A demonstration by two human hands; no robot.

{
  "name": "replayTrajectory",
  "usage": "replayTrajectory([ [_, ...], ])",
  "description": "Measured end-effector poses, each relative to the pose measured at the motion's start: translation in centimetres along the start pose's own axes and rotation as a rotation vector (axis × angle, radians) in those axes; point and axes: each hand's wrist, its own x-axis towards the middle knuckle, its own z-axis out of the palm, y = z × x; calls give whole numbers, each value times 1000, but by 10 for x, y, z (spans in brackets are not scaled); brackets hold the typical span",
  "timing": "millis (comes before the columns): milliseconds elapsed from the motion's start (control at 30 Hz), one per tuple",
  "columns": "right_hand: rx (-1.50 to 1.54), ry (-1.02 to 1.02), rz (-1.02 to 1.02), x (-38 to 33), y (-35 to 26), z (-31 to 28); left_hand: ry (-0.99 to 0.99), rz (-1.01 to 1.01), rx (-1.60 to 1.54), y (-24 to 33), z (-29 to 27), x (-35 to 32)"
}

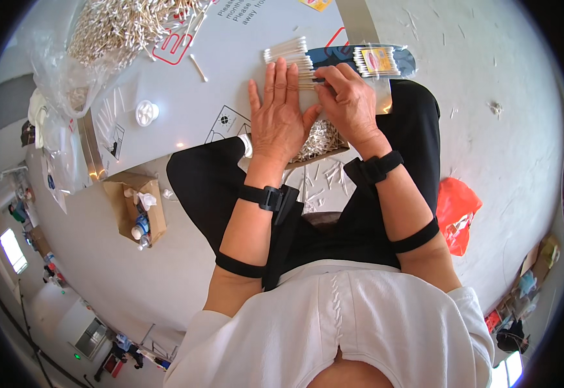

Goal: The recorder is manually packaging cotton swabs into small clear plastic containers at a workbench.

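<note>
My left hand (275,116) lies flat with its fingers stretched out, fingertips on a row of cotton swabs (286,50) laid side by side on the grey printed board. Close beside it, my right hand (348,103) is closed, thumb and forefinger pinched at the right ends of the row; what they hold is hidden. Beyond the right fingers stretches a dark blue patterned strip (324,57). A flat pack of cotton swabs (377,61) with a yellow label rests on its right part. Under my hands, a cardboard box holds loose cotton swabs (319,140).
A large heap of swabs (123,29) spills from a clear plastic bag (52,71) at the far left. A small round white container (147,113) stands on the board. An open carton (123,210) with bottles and a red bag (457,213) are on the floor.
</note>
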Motion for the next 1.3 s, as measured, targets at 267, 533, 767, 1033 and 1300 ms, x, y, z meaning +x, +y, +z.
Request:
replayTrajectory([
  [267, -66, -7, -14, 1, -1, 1, 1, -15, -26, -1, 1, 0],
  [533, -3, 2, 4, 9, 0, 0, -9, -24, -24, 1, -1, 0],
  [767, -25, -13, -18, 22, 4, 2, 2, -26, -35, 1, 0, 0],
  [1033, -61, -52, -43, 22, 5, 3, 11, -24, -36, 1, 0, 0],
  [1300, -21, -23, 5, 28, 2, 4, -17, -36, -44, 2, -2, 0],
])
